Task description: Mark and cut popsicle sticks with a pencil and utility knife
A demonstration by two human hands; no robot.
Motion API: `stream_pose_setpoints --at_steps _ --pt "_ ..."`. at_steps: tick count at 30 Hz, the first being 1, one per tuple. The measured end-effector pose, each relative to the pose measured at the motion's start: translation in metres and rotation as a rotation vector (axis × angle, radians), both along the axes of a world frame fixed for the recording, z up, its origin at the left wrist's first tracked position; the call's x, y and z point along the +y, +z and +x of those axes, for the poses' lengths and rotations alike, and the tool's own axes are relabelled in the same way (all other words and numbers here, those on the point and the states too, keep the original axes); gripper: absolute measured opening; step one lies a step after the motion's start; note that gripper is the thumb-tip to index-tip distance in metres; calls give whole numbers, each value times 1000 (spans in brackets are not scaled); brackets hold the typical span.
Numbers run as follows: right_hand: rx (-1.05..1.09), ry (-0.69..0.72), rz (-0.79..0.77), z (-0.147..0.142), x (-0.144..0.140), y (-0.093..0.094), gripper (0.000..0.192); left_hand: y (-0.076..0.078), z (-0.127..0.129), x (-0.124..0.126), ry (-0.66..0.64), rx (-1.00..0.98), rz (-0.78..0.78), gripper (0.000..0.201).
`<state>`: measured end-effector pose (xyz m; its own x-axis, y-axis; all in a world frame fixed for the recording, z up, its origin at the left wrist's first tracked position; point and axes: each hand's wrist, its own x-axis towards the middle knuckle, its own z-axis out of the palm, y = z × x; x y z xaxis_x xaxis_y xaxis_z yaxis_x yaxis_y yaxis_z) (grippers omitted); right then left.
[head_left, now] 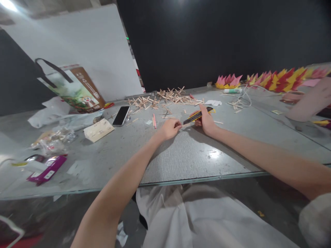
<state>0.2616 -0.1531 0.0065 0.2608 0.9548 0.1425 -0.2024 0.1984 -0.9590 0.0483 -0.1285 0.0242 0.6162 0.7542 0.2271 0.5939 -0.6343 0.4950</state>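
Observation:
My right hand (205,121) grips a yellow and black utility knife (198,116), its tip pointing left and down toward my other hand. Just left of the tip, my left hand (171,128) pinches one end of a thin wooden stick (186,125) lying low over the table. The stick runs beneath the knife toward my right fingers. Whether the blade touches it, I cannot tell. Behind my hands lies a heap of short wooden sticks (173,96), some joined in star-like shapes. A pink and white marked strip (154,121) rests to the left of my left hand.
A black-screened phone (121,116), a cream paper packet (99,130), a printed shopping bag (77,88) and a purple packet (48,169) occupy the left side. At the back right stand folded paper pieces (281,80) in pink, yellow and red, near a white cable (247,96). The table's front edge (207,178) is close.

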Motion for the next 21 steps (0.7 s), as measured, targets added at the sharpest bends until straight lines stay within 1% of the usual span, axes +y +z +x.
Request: stream_pose_setpoints --at_steps 6,8,11,17,21 --pt "1 -1 -7 0 0 1 69 -2 -1 5 32 21 -6 10" --pt "5 2 -12 0 0 2 69 -3 -2 8 52 19 1 10" --pt "6 17 -24 0 0 2 71 -5 -5 12 80 4 -30 10" --pt "12 34 -19 2 1 0 71 -11 -11 22 204 -69 -28 11" --pt "-19 59 13 2 1 -2 71 -14 -12 25 278 -137 -51 12"
